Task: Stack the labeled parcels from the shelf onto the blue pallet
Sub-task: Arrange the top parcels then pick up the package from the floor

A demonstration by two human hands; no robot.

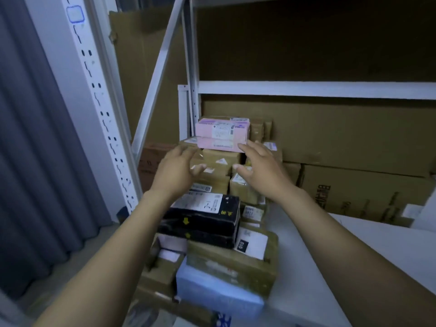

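Head view: both arms out fwd, bare forearms running up mid-frame. Left hand (175, 169) hangs in front of the parcel pile, fingers spread and near straight, thumb out to the right, holding nothing. Right hand (262, 169) mirrors it, fingers wide, thumb pointing left, nothing in it either.

Between and just above them is a pink parcel (221, 129) w/ a white label on its front. It sits on a second pink parcel (218, 145) at the top of the pile, in the left corner of the bay under the white shelf beam (306, 89). Right index tip is at the lower pink one's right corner; touching or just short, can't tell, frame's blurry. Left fingertips are level w/ its left end, contact unclear too.

Under the pink pair are brown taped parcels (217, 161) w/ labels. Closer in is a black box (207, 218), big white label on top, yellow marks on its side, resting on more brown ones. Nearest is a white foam-wrapped parcel (212, 293). What the pile stands on is hidden; a white deck (354, 256) runs along its right side.

Rt side: large plain cartons (358, 192). Lt side: perforated upright (99, 97), grey curtain (30, 138) beyond it.
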